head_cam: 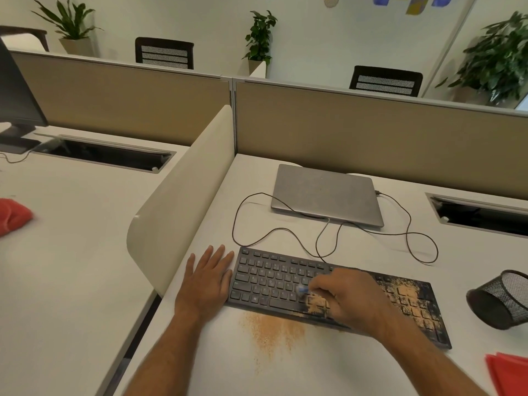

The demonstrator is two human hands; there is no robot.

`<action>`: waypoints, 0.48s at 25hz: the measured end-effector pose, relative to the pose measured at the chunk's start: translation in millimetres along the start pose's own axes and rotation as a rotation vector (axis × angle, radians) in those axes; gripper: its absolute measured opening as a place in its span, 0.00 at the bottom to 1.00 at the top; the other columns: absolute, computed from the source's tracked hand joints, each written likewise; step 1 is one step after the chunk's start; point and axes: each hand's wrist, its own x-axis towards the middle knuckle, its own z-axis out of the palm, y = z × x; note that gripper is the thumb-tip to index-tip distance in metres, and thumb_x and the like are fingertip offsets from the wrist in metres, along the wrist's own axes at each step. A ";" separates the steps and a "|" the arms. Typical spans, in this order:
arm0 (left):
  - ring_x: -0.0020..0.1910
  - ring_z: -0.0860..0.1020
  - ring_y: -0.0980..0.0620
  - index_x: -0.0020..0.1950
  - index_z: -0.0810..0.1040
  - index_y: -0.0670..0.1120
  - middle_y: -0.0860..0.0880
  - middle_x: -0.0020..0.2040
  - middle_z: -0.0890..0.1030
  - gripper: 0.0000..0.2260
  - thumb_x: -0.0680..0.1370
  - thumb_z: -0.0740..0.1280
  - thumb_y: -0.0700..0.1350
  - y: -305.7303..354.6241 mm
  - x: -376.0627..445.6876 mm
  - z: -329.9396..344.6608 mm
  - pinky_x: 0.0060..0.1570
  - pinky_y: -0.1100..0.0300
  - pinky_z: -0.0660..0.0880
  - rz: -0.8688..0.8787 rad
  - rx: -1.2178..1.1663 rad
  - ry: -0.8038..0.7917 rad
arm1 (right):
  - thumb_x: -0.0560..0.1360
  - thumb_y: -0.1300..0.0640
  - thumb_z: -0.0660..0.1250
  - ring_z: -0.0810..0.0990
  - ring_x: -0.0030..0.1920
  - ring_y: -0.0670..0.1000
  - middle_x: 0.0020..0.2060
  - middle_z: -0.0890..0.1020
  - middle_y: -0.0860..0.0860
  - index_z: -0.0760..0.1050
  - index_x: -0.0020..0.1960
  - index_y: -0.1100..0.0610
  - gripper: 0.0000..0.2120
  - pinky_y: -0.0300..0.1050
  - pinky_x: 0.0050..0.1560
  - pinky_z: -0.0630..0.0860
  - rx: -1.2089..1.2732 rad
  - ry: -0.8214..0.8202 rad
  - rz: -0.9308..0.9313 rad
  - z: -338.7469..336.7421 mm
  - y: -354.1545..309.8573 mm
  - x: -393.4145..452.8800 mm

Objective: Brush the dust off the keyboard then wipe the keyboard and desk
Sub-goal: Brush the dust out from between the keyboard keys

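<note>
A black keyboard (274,278) lies on the white desk (328,370), with orange-brown dust over its right half (405,292). A patch of the same dust (271,330) lies on the desk just in front of the keyboard. My right hand (351,301) is over the middle of the keyboard and grips a small brush (302,289), whose pale blue tip shows blurred at the keys. My left hand (207,278) rests flat on the desk, fingers straight, touching the keyboard's left end.
A shut grey laptop (325,195) sits behind the keyboard, with a thin black cable (411,232) looping between them. A black mesh pen cup (503,298) lies tipped at the right. A red cloth (508,372) is at the bottom right, another red cloth (13,215) on the left desk beyond a white divider (183,201).
</note>
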 end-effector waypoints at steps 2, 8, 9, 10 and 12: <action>0.80 0.42 0.58 0.81 0.53 0.59 0.59 0.81 0.50 0.32 0.77 0.34 0.61 0.4 0.3 -0.1 0.78 0.50 0.36 -0.002 -0.005 -0.002 | 0.73 0.51 0.65 0.71 0.32 0.42 0.31 0.77 0.39 0.79 0.49 0.42 0.07 0.40 0.29 0.70 -0.001 0.000 0.022 2.0 2.7 -1.8; 0.80 0.41 0.58 0.81 0.53 0.60 0.59 0.81 0.50 0.32 0.77 0.34 0.61 0.0 0.0 -0.1 0.78 0.51 0.35 -0.004 0.005 -0.009 | 0.70 0.53 0.69 0.70 0.31 0.41 0.31 0.78 0.39 0.79 0.46 0.43 0.07 0.37 0.28 0.70 -0.015 -0.028 0.005 1.8 1.1 -8.5; 0.80 0.41 0.59 0.81 0.53 0.60 0.59 0.81 0.50 0.32 0.77 0.34 0.61 -0.2 0.0 -0.3 0.78 0.51 0.35 -0.006 0.002 -0.010 | 0.70 0.53 0.68 0.71 0.31 0.41 0.31 0.78 0.39 0.79 0.46 0.43 0.06 0.37 0.29 0.70 0.003 -0.032 0.004 1.5 1.1 -9.1; 0.80 0.41 0.59 0.81 0.53 0.60 0.59 0.81 0.50 0.32 0.77 0.34 0.61 -0.2 0.3 -0.6 0.78 0.51 0.35 -0.006 0.001 -0.010 | 0.71 0.52 0.66 0.71 0.32 0.42 0.31 0.78 0.40 0.79 0.46 0.43 0.06 0.37 0.29 0.70 0.029 -0.010 0.024 1.5 3.0 -9.0; 0.80 0.41 0.58 0.81 0.53 0.60 0.59 0.81 0.50 0.32 0.77 0.34 0.61 0.1 0.7 -0.6 0.78 0.51 0.35 -0.002 0.001 -0.010 | 0.71 0.51 0.65 0.72 0.32 0.42 0.32 0.79 0.40 0.79 0.48 0.43 0.08 0.37 0.28 0.70 0.037 0.035 0.061 -1.1 4.0 -8.2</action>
